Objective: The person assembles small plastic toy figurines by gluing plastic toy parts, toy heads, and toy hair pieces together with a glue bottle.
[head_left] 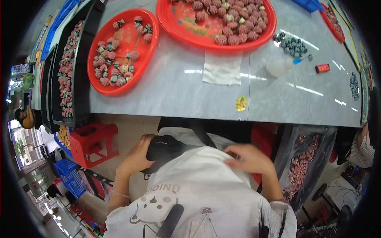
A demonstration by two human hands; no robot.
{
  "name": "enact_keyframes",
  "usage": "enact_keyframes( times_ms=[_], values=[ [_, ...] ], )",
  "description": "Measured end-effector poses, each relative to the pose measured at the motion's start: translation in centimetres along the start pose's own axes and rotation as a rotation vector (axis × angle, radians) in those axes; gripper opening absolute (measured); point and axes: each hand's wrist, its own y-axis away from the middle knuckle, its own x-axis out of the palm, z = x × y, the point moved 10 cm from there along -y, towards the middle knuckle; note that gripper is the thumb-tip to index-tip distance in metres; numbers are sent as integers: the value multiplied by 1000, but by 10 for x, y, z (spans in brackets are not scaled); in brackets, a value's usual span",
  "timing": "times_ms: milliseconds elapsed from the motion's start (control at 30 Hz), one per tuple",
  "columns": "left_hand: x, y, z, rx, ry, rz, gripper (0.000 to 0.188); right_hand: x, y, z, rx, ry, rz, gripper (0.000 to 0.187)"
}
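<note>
At my waist, my left hand (138,154) grips the side of a black bag (162,150) that rests against my white shirt. A black strap (203,136) crosses my lap beside it. On the other side, my right hand (248,157) hovers at the shirt's edge over my lap. Its fingers are bent and smeared by motion, so whether they hold anything cannot be made out. Both hands are below the table's front edge, away from the work on it.
Ahead is a grey table (178,87) with a small red oval tray (115,93) and a larger one (222,48), both holding pinkish beaded balls. A white cloth (222,71), a squeeze bottle (279,68) and green pieces (294,47) lie there. A red stool (89,144) stands left.
</note>
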Motion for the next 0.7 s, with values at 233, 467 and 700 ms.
enact_keyframes(
  times_ms=[233, 467, 700],
  values=[
    [-18, -19, -4, 237, 31, 197, 70, 5, -13, -2, -107, -7, -64, 23],
    [-110, 3, -172, 585, 165, 237, 27, 11, -22, -43, 172, 2, -87, 18],
    [-203, -74, -252, 801, -126, -630, 20, 32, -23, -22, -50, -146, 172, 18]
  ],
)
